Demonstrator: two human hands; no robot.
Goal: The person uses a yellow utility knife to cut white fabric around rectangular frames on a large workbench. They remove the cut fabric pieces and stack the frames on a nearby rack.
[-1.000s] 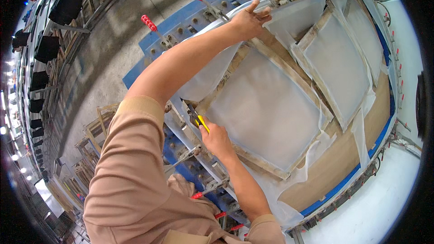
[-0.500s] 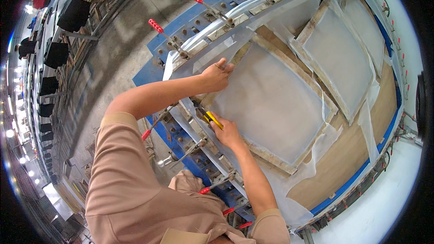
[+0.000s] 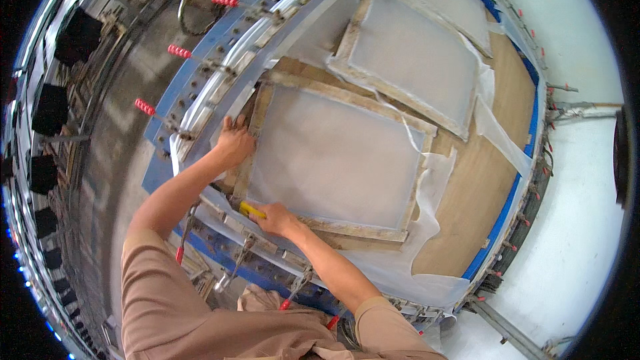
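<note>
My right hand (image 3: pixel 277 220) is closed around a yellow-handled utility knife (image 3: pixel 253 211). Its tip points left, at the near left corner of a worn wooden frame (image 3: pixel 340 228) covered with translucent white sheet; the blade is too small to make out. At the left side of that frame, my left hand (image 3: pixel 235 143) rests with bent fingers along the edge of the cut sheet (image 3: pixel 241 101). What the left fingers grip, if anything, is hidden.
Two more covered frames (image 3: pixel 413 50) lie beyond, on a brown board (image 3: pixel 490 153). Loose sheet strips (image 3: pixel 500 135) trail over it. Red-handled clamps (image 3: pixel 225 1) line the blue metal border (image 3: pixel 175 103). A metal ring (image 3: pixel 208 0) stands at the far left.
The view has shifted, so the frames appear lower and to the left. My left hand has gone from raised above the frame's edge to down against it. The knife stays in my right hand.
</note>
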